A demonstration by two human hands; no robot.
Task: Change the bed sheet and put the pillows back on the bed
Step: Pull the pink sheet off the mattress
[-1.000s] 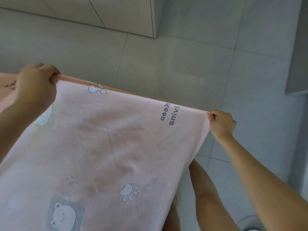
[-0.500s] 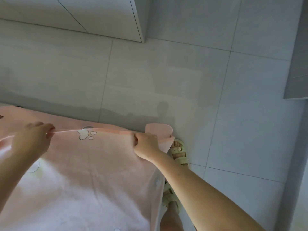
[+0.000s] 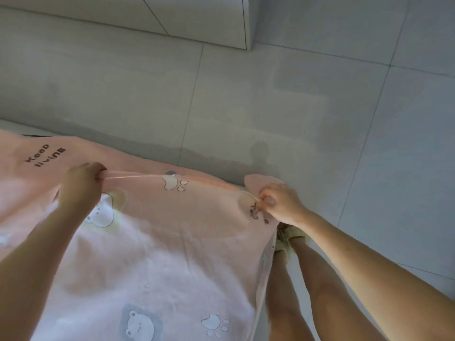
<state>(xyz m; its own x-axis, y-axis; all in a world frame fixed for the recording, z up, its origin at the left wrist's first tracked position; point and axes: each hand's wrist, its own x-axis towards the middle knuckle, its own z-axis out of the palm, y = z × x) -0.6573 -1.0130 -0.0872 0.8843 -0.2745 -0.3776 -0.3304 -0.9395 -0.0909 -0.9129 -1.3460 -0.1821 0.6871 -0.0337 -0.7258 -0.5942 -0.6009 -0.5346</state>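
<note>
A pink bed sheet point(image 3: 157, 242) printed with bears, paw marks and the words "Keep living" hangs in front of me and fills the lower left of the view. My left hand point(image 3: 82, 183) pinches its upper edge at the left. My right hand point(image 3: 280, 203) pinches the same edge near the right corner, where a small flap of fabric folds over above the fingers. The edge is stretched between both hands. No bed or pillows are in view.
Pale grey floor tiles point(image 3: 246, 107) spread beyond the sheet. A white cabinet base point(image 3: 197, 18) runs along the top edge. My legs and beige sandals point(image 3: 285, 239) stand at the lower right, just beside the sheet's right edge.
The sheet has been lowered from a wide spread. My right hand came in toward the left along the edge, then moved slightly apart again; more of the sheet now shows at the left.
</note>
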